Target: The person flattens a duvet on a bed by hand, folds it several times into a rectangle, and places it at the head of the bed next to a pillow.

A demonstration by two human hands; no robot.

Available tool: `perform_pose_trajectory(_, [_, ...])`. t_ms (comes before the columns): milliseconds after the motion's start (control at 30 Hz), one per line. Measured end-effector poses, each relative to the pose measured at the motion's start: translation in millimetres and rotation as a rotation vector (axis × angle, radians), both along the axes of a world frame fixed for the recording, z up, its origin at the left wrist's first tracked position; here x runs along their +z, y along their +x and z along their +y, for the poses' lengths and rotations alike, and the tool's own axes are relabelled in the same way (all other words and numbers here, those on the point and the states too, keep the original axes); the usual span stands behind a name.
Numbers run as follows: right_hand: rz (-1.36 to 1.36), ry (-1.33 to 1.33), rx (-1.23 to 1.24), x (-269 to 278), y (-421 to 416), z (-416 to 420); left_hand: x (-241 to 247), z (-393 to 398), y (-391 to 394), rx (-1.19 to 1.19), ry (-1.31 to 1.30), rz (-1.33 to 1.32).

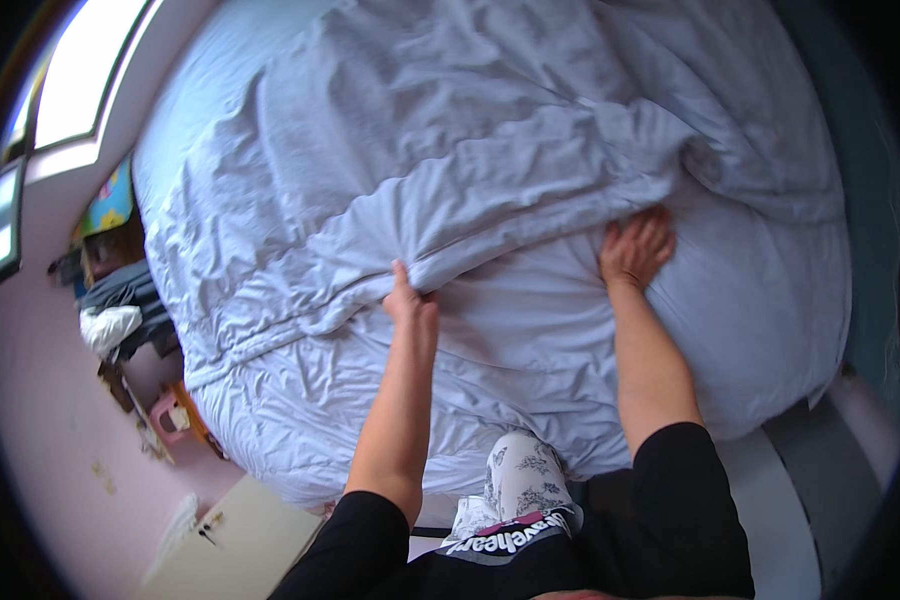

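Note:
A crumpled grey-lavender duvet (465,172) covers much of the bed, its hemmed front edge running slantwise across the middle. My left hand (409,296) grips this edge, thumb on top and the other fingers hidden underneath. Further right, my right hand (637,244) lies palm down with spread fingers on the fitted sheet (750,300), close to the duvet's folded-back corner; its fingertips are near the duvet edge. Beneath both forearms the sheet (495,337) is wrinkled. One knee in patterned white trousers (529,469) touches the near side of the bed.
Left of the bed stand a pink plastic stool (169,420), dark clothing (131,300) and a white bag (110,328) by the wall. A pale door (232,536) with a handle is at lower left. Bright windows (82,67) are at upper left, a teal curtain (870,202) at right.

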State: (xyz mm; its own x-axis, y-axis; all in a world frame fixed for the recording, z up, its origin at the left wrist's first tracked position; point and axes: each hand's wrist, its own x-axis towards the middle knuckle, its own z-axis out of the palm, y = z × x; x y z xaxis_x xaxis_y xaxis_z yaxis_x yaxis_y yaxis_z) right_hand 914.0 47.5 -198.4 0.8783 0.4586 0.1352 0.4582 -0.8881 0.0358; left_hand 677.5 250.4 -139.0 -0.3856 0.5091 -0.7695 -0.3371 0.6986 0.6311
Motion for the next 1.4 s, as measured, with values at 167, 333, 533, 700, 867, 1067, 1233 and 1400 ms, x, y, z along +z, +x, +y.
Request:
perform_pose_trajectory(167, [0.035, 0.091, 0.016, 8, 1, 9, -7, -27, -37, -0.161, -0.021, 0.2])
perform_pose_trajectory(333, [0.014, 0.176, 0.004, 9, 1, 5, 15, -41, -19, -0.547, 0.338, 0.923])
perform_pose_trajectory(533, [-0.007, 0.221, 0.004, 6, -1, 4, 32, -74, 26, -1.496, 1.024, 1.18])
perform_pose_trajectory(700, [0.057, 0.2, 0.0, 9, -2, 10, 13, -54, 59, -1.816, 1.156, 1.157])
perform_pose_trajectory(867, [0.132, 0.159, -0.031, 13, 3, 0, 31, -30, 50, -1.657, 1.122, 0.694])
perform_pose_trajectory(1067, [0.155, 0.243, -0.013, 13, 3, 8, 34, -28, 5, -2.053, 1.007, 0.994])
perform_pose_trajectory(1233, [0.135, 0.239, -0.011, 12, 5, 2, 56, -83, 62, -2.163, 1.153, 1.268])
perform_pose_trajectory(1400, [0.152, 0.283, 0.015, 20, 5, 5, 12, -120, 112, -2.158, 0.849, 1.252])
